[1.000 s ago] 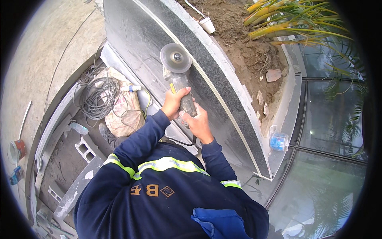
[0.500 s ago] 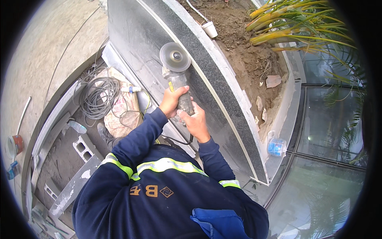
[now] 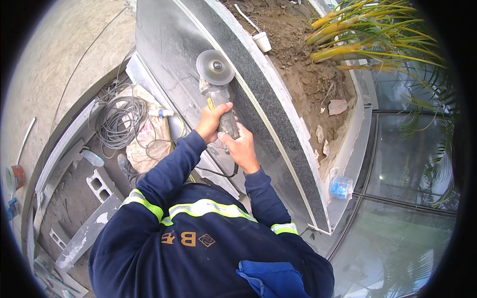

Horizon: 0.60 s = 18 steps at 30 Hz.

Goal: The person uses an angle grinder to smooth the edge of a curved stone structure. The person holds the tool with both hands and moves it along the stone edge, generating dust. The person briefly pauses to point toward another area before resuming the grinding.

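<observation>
Both my hands hold a dusty grey angle grinder. My left hand is wrapped round its body just behind the head, beside a yellow strip. Lower down, my right hand grips the rear of the body, where a black cord comes off. The round cutting disc faces up at me, its rim at the pale strip along the curved dark stone slab. Whether the rim touches the strip I cannot tell. A haze of dust hangs over the slab beyond the disc.
On the left, a coiled grey cable lies on a stained sack, near hollow concrete blocks and a plastic bottle. Right of the slab are bare soil, a white cup, a palm, a clear-and-blue container and glass panels.
The grinder has shifted slightly away from me and to the left along the pale strip, with both hands still on it. More dust shows beyond the disc.
</observation>
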{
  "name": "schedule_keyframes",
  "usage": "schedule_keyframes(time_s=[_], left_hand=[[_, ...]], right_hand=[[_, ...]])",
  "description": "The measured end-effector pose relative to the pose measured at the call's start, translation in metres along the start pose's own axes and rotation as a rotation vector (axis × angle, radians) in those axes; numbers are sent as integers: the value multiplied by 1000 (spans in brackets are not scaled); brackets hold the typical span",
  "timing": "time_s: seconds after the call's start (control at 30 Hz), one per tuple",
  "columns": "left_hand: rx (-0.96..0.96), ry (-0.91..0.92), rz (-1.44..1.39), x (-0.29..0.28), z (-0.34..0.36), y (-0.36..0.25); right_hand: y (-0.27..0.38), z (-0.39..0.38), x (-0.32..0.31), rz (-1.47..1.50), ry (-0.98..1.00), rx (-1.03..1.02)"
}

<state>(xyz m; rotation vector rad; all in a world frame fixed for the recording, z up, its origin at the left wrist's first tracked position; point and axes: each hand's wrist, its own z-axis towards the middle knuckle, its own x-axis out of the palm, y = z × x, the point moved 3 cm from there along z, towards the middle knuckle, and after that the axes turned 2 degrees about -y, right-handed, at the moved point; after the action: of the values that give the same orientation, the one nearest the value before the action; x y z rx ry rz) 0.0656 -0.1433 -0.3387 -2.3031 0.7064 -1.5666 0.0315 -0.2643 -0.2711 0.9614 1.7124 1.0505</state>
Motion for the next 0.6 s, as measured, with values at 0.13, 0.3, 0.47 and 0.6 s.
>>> schedule_keyframes(time_s=[0.13, 0.3, 0.47, 0.6], left_hand=[[0, 0, -5, -2, 5, -2], [2, -13, -29, 4, -1, -4], [-34, -3, -29, 8, -16, 19], [-52, 5, -63, 11, -28, 29]], right_hand=[[3, 5, 3, 13, -23, -43], [2, 1, 1, 58, -18, -14], [-9, -21, -10, 21, -28, 7], [-18, -37, -16, 21, -52, -9]])
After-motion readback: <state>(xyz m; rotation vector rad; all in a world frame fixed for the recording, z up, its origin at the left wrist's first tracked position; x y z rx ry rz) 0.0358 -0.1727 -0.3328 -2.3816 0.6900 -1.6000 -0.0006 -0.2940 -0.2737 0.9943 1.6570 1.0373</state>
